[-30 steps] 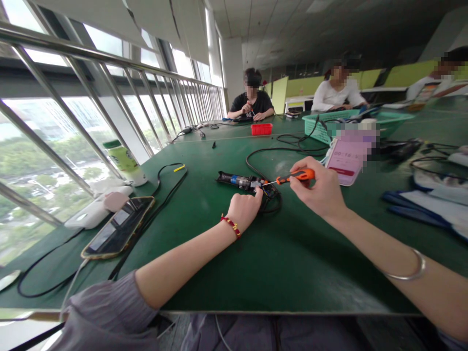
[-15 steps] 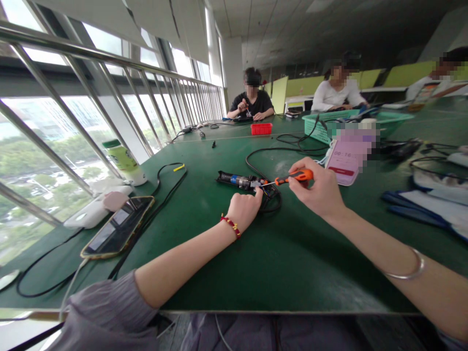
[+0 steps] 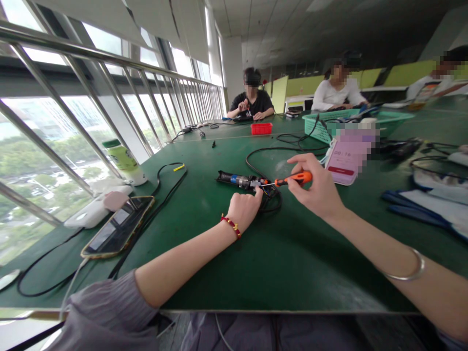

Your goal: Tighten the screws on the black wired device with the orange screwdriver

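Observation:
A black and silver tubular device (image 3: 239, 181) with a blue band lies on the green table (image 3: 219, 273), its cable running off to the back right. My left hand (image 3: 244, 209) is curled, with the index finger pressing on the device's right end; whether the other fingers hold anything is hidden. An orange and black screwdriver (image 3: 294, 179) points left, its thin shaft reaching that same end of the device. Around its handle, my right hand (image 3: 316, 187) has the thumb below and the index finger raised above.
Left are a phone (image 3: 119, 228), a green cup (image 3: 125, 163) and cables. Behind the device stands a red tray (image 3: 261, 128). Right are a green basket (image 3: 317, 127), a pink-screened phone (image 3: 345, 158) and gloves (image 3: 427, 207). People sit across the table.
The fingers of my right hand have shifted on the screwdriver handle, the index finger lifting a little. My left hand and the device stay put.

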Available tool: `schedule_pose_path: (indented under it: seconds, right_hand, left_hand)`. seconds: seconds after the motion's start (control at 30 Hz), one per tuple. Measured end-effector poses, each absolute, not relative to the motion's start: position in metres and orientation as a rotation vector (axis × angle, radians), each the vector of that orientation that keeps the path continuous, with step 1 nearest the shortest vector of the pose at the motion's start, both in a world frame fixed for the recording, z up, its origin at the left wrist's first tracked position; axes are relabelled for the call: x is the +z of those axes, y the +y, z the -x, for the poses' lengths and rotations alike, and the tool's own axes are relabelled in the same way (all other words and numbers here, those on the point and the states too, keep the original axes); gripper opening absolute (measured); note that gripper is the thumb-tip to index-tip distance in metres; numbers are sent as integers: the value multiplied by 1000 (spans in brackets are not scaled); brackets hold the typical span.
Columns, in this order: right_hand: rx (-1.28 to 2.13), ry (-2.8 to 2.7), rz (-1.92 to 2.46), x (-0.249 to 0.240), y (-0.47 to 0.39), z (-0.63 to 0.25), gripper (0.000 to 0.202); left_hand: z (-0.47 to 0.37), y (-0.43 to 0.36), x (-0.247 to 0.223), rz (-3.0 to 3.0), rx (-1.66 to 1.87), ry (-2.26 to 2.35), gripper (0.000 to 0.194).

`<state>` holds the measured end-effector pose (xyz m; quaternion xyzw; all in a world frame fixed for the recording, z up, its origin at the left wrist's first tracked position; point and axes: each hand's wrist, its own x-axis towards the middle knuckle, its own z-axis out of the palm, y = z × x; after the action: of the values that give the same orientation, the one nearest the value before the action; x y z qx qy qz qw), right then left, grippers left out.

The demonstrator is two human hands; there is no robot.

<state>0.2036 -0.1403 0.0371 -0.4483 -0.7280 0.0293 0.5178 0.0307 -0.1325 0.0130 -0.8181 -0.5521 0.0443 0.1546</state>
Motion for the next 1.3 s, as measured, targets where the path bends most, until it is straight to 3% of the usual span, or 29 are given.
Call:
schedule_pose_path:
  seconds: [0.23, 0.37, 0.67, 0.8, 1.07, 1.23, 1.3]
  right_hand:
    - [66, -1750, 1161, 40, -142, -203, 17]
    - [84, -1718, 1087, 38, -141, -203, 31]
    - [146, -1725, 1168, 38, -142, -202, 20]
    - [129, -1692, 1089, 37, -140, -202, 34]
    - [161, -1723, 1161, 38, -140, -202, 23]
    - [115, -1702, 1083, 36, -139, -202, 37]
    - [148, -1727, 1155, 36, -139, -202, 28]
  left_hand:
    - [-31, -133, 14, 2352, 133, -1576, 43]
    - [-31, -134, 15, 2356, 141, -1570, 43]
    - [-32, -137, 17, 2342, 149, -1573, 43]
    - [-32, -136, 16, 2353, 159, -1566, 46]
    - [-32, -135, 16, 2356, 156, -1581, 47]
    - [-32, -135, 16, 2358, 151, -1574, 47]
    - [-32, -134, 15, 2357, 151, -1575, 47]
